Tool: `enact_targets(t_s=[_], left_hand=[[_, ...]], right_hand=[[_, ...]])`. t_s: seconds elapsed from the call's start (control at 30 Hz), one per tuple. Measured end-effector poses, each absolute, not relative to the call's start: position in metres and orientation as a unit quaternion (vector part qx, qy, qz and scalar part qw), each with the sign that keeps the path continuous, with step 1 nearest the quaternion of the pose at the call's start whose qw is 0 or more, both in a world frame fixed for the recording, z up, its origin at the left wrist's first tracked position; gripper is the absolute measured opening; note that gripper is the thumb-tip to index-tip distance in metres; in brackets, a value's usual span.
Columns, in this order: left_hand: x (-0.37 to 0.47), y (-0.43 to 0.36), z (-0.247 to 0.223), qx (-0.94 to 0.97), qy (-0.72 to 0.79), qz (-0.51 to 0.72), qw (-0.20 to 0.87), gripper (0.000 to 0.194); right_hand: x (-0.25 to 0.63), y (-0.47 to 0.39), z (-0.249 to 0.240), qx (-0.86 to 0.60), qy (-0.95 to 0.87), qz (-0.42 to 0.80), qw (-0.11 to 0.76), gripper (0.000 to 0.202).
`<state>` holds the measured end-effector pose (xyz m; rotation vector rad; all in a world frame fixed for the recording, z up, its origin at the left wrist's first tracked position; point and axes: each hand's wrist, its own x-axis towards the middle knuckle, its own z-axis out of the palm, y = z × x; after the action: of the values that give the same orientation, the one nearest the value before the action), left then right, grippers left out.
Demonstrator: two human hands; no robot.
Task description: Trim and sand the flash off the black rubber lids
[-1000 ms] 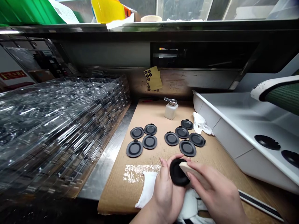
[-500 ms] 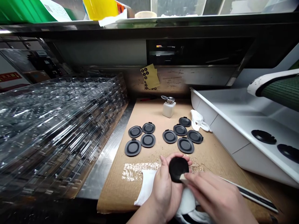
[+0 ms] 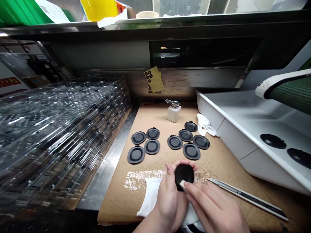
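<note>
Head view: above the bench's [image 3: 93, 191] near edge, the left hand [image 3: 172, 195] cradles a black disc [image 3: 184, 172]; the right hand [image 3: 213, 202] pinches a pale piece [image 3: 182, 184] against it.

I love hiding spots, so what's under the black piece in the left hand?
The left hand is under the black piece, cupping it; fingertips peek out past its far edge. The piece's underside, and the part of the hand right beneath, are covered and can't be seen.

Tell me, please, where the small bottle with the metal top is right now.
In the head view, the bottle stands on the cardboard near its far edge, slightly right of centre, beyond the black discs and left of the white tray.
</note>
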<state>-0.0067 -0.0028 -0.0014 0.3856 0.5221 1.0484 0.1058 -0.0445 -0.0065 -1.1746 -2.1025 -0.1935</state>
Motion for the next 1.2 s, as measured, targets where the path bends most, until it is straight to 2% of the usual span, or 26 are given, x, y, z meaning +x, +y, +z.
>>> enact_targets(t_s=[0.1, 0.33, 0.43, 0.6, 0.7, 0.87, 1.2], left_hand=[[-0.007, -0.003, -0.001, 0.177, 0.245, 0.493, 0.816, 0.047], [-0.006, -0.002, 0.000, 0.162, 0.205, 0.484, 0.835, 0.045], [-0.006, -0.002, 0.000, 0.154, 0.204, 0.474, 0.843, 0.041], [-0.009, -0.002, -0.001, 0.124, 0.217, 0.482, 0.840, 0.038], [-0.010, -0.001, 0.001, 0.100, 0.221, 0.474, 0.846, 0.040], [-0.011, 0.002, 0.004, 0.083, 0.214, 0.463, 0.856, 0.045], [-0.012, 0.000, 0.000, 0.082, 0.182, 0.466, 0.862, 0.048]], right_hand=[[0.106, -0.045, -0.007, -0.452, -0.809, -0.068, 0.369, 0.031], [0.139, -0.034, -0.004, -0.433, -0.841, -0.181, 0.267, 0.038], [0.139, -0.022, 0.009, -0.419, -0.845, -0.181, 0.277, 0.034], [0.159, -0.011, 0.019, -0.458, -0.817, -0.089, 0.339, 0.029], [0.188, -0.013, 0.008, -0.534, -0.767, -0.121, 0.336, 0.024], [0.213, -0.019, -0.025, -0.588, -0.757, -0.176, 0.224, 0.028], [0.213, -0.027, -0.041, -0.582, -0.765, -0.182, 0.208, 0.036]])
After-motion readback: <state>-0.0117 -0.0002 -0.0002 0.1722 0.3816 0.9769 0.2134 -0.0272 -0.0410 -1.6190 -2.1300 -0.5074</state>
